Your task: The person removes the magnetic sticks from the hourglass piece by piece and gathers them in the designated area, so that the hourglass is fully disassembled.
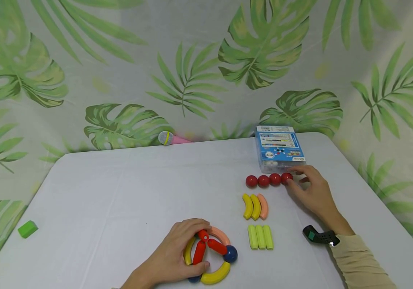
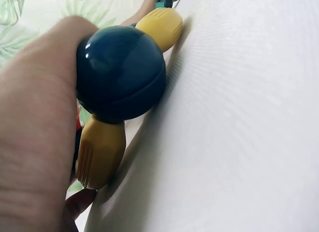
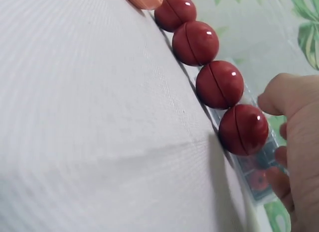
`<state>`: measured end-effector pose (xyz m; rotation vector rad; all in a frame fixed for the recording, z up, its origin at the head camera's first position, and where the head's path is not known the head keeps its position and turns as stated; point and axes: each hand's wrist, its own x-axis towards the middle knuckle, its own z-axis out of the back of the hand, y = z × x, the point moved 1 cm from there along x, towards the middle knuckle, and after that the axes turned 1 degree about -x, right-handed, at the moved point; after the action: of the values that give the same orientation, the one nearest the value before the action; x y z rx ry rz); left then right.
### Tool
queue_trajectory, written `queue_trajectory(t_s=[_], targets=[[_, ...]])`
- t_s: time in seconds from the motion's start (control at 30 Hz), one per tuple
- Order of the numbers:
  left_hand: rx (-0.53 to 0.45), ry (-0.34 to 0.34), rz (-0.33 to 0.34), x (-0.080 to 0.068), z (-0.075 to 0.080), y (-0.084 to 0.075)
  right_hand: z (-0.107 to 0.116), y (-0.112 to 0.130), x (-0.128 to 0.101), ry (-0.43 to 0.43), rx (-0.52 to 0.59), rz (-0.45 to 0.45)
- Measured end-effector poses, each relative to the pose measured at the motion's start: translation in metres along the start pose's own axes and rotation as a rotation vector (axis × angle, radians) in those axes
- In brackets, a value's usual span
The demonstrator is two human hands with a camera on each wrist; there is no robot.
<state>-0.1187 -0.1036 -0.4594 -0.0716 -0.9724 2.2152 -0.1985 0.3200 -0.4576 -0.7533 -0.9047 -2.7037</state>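
My left hand (image 1: pixel 179 251) grips a ring toy (image 1: pixel 210 255) near the table's front edge. The ring is built of yellow and orange curved pieces, red sticks and blue balls. In the left wrist view a dark blue ball (image 2: pixel 122 72) joins two yellow pieces (image 2: pixel 99 152) right beside my palm (image 2: pixel 35 132). My right hand (image 1: pixel 309 188) pinches the rightmost red ball (image 1: pixel 287 178) of a row of several red balls (image 1: pixel 263 181). In the right wrist view my thumb (image 3: pixel 279 95) and fingers flank that ball (image 3: pixel 243 129).
A blue box (image 1: pixel 279 148) lies behind the red balls. Curved yellow and orange pieces (image 1: pixel 255 206) and green sticks (image 1: pixel 260 237) lie between my hands. A green block (image 1: pixel 27 228) sits far left, and a pink toy microphone (image 1: pixel 170 138) at the table's back edge.
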Motion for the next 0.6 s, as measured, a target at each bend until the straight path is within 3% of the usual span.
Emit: queue_trajectory(t_s=[0.17,0.3,0.47,0.6], targets=[[-0.010,-0.027,0.025,0.000,-0.001,0.003,0.002,0.015,0.005,-0.065,0.076,0.032],[-0.008,-0.039,0.013,0.000,-0.002,0.004,0.002,0.036,0.010,-0.067,0.107,0.106],[0.000,-0.039,0.008,0.000,-0.001,0.004,-0.001,0.071,0.012,0.012,0.121,0.198],[-0.004,-0.035,0.007,0.000,0.000,0.004,-0.010,0.103,0.007,0.170,0.186,0.291]])
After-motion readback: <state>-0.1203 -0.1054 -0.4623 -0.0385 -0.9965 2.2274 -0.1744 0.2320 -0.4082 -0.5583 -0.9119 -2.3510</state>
